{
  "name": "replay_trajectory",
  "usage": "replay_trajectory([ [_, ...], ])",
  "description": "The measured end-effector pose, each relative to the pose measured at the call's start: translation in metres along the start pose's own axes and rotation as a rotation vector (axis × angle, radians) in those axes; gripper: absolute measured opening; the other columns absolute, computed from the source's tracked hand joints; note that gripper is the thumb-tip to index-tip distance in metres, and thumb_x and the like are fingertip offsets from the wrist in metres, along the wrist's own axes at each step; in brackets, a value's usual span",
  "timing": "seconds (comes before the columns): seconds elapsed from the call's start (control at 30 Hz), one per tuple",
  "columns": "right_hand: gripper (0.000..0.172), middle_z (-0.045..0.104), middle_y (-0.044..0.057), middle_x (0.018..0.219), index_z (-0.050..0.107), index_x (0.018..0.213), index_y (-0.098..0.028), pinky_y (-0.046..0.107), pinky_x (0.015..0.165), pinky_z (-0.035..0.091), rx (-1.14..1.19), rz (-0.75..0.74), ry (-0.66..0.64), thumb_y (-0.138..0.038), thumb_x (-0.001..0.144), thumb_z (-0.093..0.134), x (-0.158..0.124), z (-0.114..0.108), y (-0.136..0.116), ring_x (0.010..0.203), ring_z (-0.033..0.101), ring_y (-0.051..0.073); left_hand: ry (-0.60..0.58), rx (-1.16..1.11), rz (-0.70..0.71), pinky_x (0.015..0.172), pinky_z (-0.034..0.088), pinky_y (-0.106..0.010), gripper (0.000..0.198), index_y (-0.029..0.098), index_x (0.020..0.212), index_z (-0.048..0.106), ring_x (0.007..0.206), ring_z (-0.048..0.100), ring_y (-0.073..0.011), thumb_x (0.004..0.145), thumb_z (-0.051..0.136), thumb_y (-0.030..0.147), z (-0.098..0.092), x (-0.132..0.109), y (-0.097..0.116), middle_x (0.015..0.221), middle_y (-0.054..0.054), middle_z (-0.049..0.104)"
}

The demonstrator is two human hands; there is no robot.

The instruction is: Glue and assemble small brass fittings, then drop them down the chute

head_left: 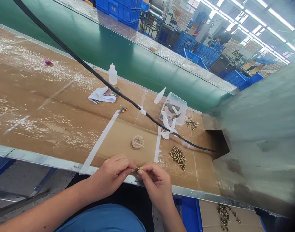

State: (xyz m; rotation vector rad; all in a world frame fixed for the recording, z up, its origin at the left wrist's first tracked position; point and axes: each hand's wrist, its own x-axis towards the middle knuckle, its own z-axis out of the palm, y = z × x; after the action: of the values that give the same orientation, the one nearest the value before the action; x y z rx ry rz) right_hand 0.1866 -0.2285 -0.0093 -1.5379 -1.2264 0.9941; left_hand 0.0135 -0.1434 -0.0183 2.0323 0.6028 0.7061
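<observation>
Fine handwork at the front edge of the bench: one small dark-and-gold piece held at about chest height over the cardboard sheet, between both hands. Left hand closed around the piece in a fingertip pinch; right hand likewise grasping, fingers curled inward. Neither hand released or clenched into a fist.

Step in hand, by judgement: close fitting or adjustment of this single piece. Next move calls for a steady pinch and careful fingertip control, the piece being small.

Containers and contents: clear plastic tub at 1 o'clock, holding white strips and dark pieces; exact contents doubtful through glare and overhanging white tape. White plastic squeeze bottle upright at 12 o'clock, contents not visible. Second squeeze bottle lying on its side just left of the tub. Blue crates far off at 1 o'clock, contents not visible.

Loose items: heap of small leopard-patterned pieces at 2 o'clock, near the hands; smaller cluster beside the tub at 2 o'clock. Clear tape roll at 12 o'clock, just ahead of the hands. Black cable across the bench, from 11 o'clock to 2 o'clock.
</observation>
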Motion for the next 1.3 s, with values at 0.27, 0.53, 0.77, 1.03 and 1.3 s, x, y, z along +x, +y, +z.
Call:
replay_trajectory([
  [0.27, 0.012, 0.062, 0.002, 0.074, 0.064, 0.08, -0.018, 0.025, 0.06, 0.047, 0.003, -0.008, -0.004, -0.026, 0.088, 0.059, 0.0, 0.0, -0.002, 0.068, 0.059, 0.014, -0.002, 0.008, -0.008, 0.074, 0.042, -0.022, 0.015, 0.019, 0.091, 0.058, 0.08, 0.057, -0.0118, 0.094, 0.045, 0.011, 0.0, 0.001, 0.002, 0.084, 0.0, 0.062],
  [0.53, 0.012, 0.063, 0.002, 0.074, 0.064, 0.08, -0.019, 0.025, 0.061, 0.048, 0.003, -0.013, -0.004, -0.026, 0.088, 0.059, 0.0, 0.0, 0.0, 0.069, 0.06, 0.014, 0.001, 0.016, -0.01, 0.074, 0.044, -0.022, 0.015, 0.019, 0.092, 0.059, 0.08, 0.058, -0.0125, 0.094, 0.046, 0.012, 0.0, 0.002, 0.002, 0.083, -0.001, 0.063],
  [0.77, 0.008, 0.066, 0.001, 0.082, 0.066, 0.084, -0.022, 0.022, 0.066, 0.049, -0.116, -0.237, 0.1, -0.014, 0.085, 0.063, 0.0, -0.001, -0.009, 0.077, 0.062, 0.013, 0.086, -0.029, 0.014, 0.074, 0.047, -0.02, 0.015, 0.021, 0.094, 0.063, 0.081, 0.062, -0.0115, 0.092, 0.05, 0.013, 0.002, 0.003, 0.002, 0.086, 0.001, 0.067],
  [1.03, 0.019, 0.065, 0.003, 0.094, 0.068, 0.09, -0.022, 0.018, 0.076, 0.052, -0.211, -0.417, 0.172, -0.005, 0.081, 0.064, -0.004, 0.0, -0.013, 0.086, 0.064, 0.011, 0.137, -0.104, -0.004, 0.08, 0.05, -0.018, 0.015, 0.023, 0.093, 0.063, 0.087, 0.065, -0.011, 0.088, 0.057, 0.01, -0.001, 0.004, 0.004, 0.093, 0.003, 0.07],
  [1.3, 0.02, 0.065, 0.004, 0.098, 0.067, 0.095, -0.023, 0.023, 0.079, 0.054, -0.255, -0.407, 0.154, -0.007, 0.083, 0.063, -0.005, 0.002, -0.009, 0.091, 0.064, 0.014, 0.132, -0.103, -0.026, 0.078, 0.052, -0.019, 0.013, 0.022, 0.092, 0.064, 0.084, 0.065, -0.0118, 0.088, 0.056, 0.012, 0.0, 0.005, 0.004, 0.09, 0.001, 0.069],
])
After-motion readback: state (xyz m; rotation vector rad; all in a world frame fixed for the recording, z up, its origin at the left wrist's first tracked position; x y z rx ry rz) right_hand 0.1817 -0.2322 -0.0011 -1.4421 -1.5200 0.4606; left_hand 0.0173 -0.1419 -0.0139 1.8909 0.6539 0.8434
